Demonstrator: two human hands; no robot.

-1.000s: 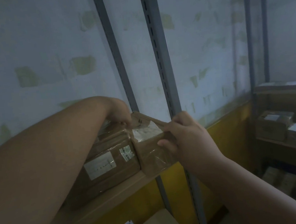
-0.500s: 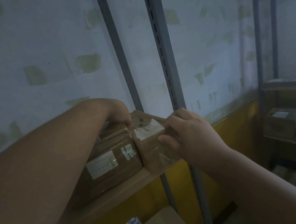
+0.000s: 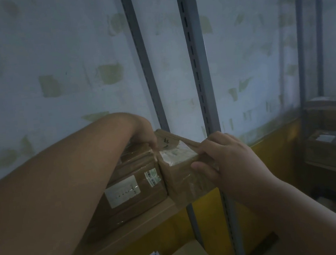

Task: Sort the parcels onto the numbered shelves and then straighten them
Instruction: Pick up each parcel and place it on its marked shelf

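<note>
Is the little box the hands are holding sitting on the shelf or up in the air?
On the shelf. The small parcel rests at its end, gripped by both hands.

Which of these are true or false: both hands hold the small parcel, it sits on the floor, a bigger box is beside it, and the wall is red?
1. Both hands are on the small parcel. True: the left hand touches its top corner, the right hand grips its side.
2. It sits on the floor. False: it rests on the wooden shelf.
3. A larger box stands beside it. True.
4. The wall is red. False: pale above, yellow below.
</note>
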